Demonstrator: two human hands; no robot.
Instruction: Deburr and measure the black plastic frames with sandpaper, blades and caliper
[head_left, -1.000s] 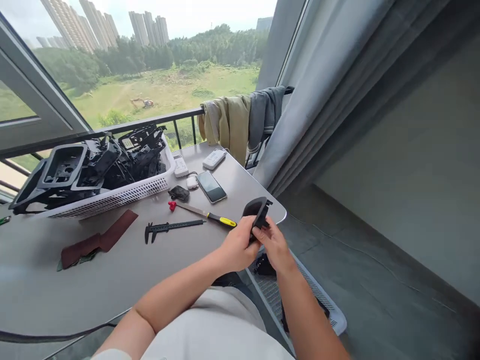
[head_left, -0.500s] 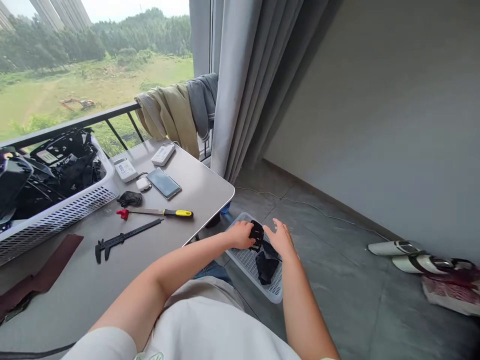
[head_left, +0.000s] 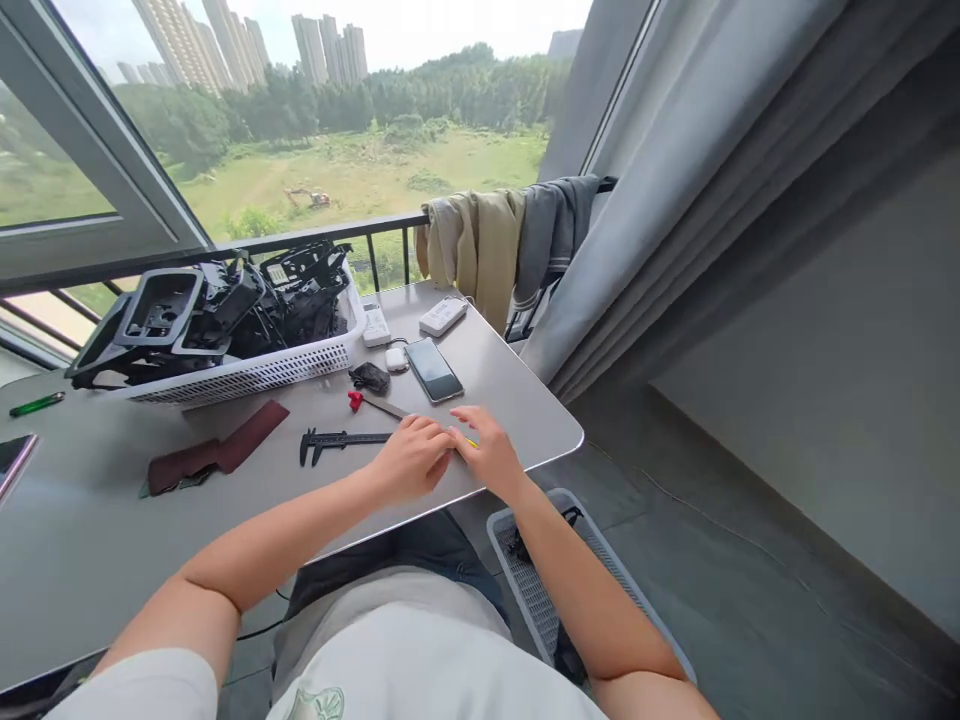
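Both hands hover over the table's front right part, close together and with no part visible in them. My left hand (head_left: pixel 412 457) has loosely bent fingers, its thumb apart from them. My right hand (head_left: pixel 487 455) has its fingers spread, the thumb reaching to the left hand's fingertips. Beneath them lies a file (head_left: pixel 384 405) with a red piece on its tip; its yellow and black handle is mostly hidden by the hands. A black caliper (head_left: pixel 341 440) lies just left of my left hand, its far end covered. A phone (head_left: pixel 433 370) rests beyond the right hand.
A white basket (head_left: pixel 247 385) heaped with black plastic parts (head_left: pixel 232 305) stands at the back left. Brown sandpaper strips (head_left: pixel 217 455), a crumpled black piece (head_left: pixel 370 377) and white boxes (head_left: pixel 442 315) lie on the table (head_left: pixel 525 410). A grey basket (head_left: pixel 525 590) sits on the floor at right.
Both hands have moved from the floor basket up and left to the tabletop. The black plastic part that was in my left hand is no longer seen there. The view has swung left.
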